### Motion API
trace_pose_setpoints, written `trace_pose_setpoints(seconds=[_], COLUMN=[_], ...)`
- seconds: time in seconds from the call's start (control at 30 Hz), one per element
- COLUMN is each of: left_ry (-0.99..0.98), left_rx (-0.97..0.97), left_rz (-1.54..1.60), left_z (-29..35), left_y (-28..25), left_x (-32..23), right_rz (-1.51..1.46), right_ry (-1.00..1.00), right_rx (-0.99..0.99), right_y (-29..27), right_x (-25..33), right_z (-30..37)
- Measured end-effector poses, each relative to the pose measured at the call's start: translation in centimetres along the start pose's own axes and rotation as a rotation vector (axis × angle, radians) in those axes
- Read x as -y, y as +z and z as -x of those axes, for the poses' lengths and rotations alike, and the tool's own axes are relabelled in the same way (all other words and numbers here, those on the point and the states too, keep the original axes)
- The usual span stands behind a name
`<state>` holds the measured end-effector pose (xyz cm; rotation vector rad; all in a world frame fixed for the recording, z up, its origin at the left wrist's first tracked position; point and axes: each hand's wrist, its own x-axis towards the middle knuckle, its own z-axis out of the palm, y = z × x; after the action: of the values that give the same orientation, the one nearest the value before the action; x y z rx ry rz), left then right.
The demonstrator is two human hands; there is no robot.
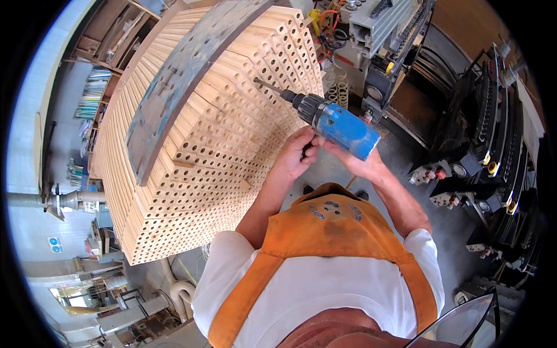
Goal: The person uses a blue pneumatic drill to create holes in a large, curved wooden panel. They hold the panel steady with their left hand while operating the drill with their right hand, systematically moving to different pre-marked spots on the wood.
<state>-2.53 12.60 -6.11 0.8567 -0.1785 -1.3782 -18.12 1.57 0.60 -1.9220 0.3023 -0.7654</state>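
My right hand (pixel 361 166) is wrapped round the handle of a blue power drill (pixel 343 129), below its body. A long bit (pixel 268 86) sticks out of the black chuck (pixel 307 108) and its tip is at the end face of a big stack of pale wooden bars (pixel 203 191). Rows of round drilled holes cover that face. Just under the chuck, my left hand (pixel 297 153) is closed, its fingers curled close to my right hand. Something dark shows between those fingers, but I cannot make it out.
A worn blue-grey board (pixel 174 87) lies across the stack. Black machinery with gauges and rails (pixel 464 168) stands on the right. Coiled hoses (pixel 337 81) hang beyond the drill. Shelves (pixel 110 40) line the far left, and a curved pipe (pixel 181 293) is at lower left.
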Motion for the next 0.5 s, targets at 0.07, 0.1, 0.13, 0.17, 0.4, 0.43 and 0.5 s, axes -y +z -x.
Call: trace_pose_setpoints(seconds=[0.07,0.1,0.13,0.17,0.4,0.43,0.5], left_ry=[0.027,0.042,0.057,0.072,0.296,0.357,0.451], left_rx=[0.023,0.034,0.056,0.08,0.009,-0.055,-0.036], left_rz=[-0.006,-0.009,-0.024,-0.039,-0.088,-0.11,-0.067], left_z=[0.1,0.2,0.3,0.4,1.1,1.4,1.6], left_y=[0.6,0.8,0.7,0.7,2.4,2.9,3.1], left_x=[-0.6,-1.0,-1.3,-1.6,-5.0,-5.5,-6.6], right_rz=[-0.059,-0.125,-0.192,-0.166,-0.058,-0.004,0.028], right_ry=[0.078,0.137,0.195,0.128,0.094,0.076,-0.018], right_rx=[0.001,0.018,0.035,0.034,0.048,0.049,0.032], right_y=[0.0,-0.3,-0.4,-0.5,-1.1,-1.3,-1.8], right_x=[0.2,0.5,0.6,0.6,1.3,1.7,1.5], right_z=[-0.1,-0.2,-0.2,-0.2,0.0,0.1,0.7])
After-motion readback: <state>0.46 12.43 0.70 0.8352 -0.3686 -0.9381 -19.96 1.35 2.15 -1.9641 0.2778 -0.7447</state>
